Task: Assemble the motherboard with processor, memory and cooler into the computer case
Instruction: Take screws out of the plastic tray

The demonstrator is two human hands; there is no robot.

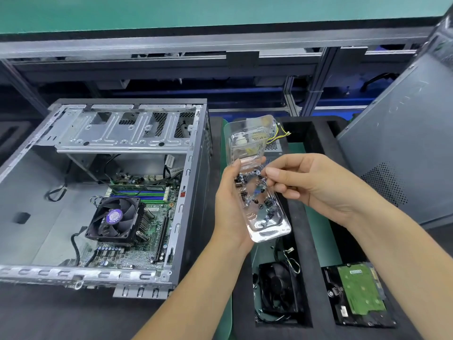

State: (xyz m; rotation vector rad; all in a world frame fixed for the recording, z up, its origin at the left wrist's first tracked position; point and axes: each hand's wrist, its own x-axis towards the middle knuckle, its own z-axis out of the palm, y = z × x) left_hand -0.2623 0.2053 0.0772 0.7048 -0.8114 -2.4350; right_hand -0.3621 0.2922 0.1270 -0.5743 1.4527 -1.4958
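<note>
Beside the case, both hands around a screw box.

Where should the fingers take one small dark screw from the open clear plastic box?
Pinch a small dark screw by its head, coming from above, since the lid is open. The left hand cradles the clear plastic box; the right hand is over it.

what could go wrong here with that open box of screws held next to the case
The left hand holds the clear plastic box tilted, lid open, so loose screws could slide out.

The box hangs beside the open case, so a dropped screw might bounce onto the motherboard or under the cooler fan, where it would be hard to spot.

The right hand pinches into the box; a slip could scatter screws into the tray below.
</note>
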